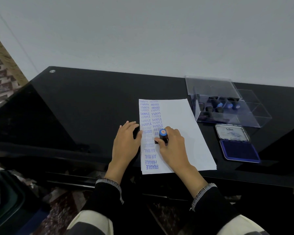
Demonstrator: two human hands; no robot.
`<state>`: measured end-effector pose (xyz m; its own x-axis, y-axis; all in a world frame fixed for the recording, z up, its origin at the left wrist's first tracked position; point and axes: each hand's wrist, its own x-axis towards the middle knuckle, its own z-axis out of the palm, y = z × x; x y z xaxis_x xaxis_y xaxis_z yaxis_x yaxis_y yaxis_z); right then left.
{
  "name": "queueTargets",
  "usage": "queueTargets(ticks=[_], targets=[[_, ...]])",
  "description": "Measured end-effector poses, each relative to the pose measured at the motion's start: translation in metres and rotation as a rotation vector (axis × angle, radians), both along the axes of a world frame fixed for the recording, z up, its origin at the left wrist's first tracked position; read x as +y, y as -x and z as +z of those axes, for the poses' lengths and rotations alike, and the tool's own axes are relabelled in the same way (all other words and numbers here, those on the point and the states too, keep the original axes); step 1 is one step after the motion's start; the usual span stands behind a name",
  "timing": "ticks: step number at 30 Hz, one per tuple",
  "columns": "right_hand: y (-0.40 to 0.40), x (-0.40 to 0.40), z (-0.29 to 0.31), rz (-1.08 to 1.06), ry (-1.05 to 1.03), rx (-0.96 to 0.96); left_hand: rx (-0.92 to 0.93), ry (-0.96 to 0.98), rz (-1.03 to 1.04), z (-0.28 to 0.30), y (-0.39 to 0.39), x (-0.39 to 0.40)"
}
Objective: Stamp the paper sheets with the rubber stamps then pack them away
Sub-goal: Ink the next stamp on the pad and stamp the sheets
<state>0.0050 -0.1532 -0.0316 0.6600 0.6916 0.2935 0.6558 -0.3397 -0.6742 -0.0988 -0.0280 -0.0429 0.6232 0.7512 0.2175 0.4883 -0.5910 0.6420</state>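
A white paper sheet [182, 126] lies on the black table [85, 106], its left part covered with blue stamped words in two columns. My right hand [172, 146] grips a black rubber stamp with a blue cap [163, 135], its base pressed down on the sheet in the second column. My left hand [126, 141] lies flat, fingers spread, on the sheet's left edge. To the right stands a clear plastic box [227, 106] with several more stamps inside, its lid raised. An open blue ink pad [238, 150] sits in front of the box.
A white wall rises right behind the table. The table's front edge runs under my wrists. A dark bin-like object [5, 199] stands on the patterned floor at lower left. My knees fill the bottom of the view.
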Motion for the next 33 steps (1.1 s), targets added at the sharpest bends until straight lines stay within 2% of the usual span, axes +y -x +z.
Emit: queueTargets(ticks=[23, 33], targets=[[0.0034, 0.0005, -0.0002, -0.001, 0.010, -0.064, -0.007, -0.011, -0.003, -0.0019, -0.0004, 0.0009], [-0.0044, 0.0038, 0.0053, 0.021, 0.047, -0.009, 0.005, -0.013, -0.002, -0.0022, -0.0007, 0.0012]])
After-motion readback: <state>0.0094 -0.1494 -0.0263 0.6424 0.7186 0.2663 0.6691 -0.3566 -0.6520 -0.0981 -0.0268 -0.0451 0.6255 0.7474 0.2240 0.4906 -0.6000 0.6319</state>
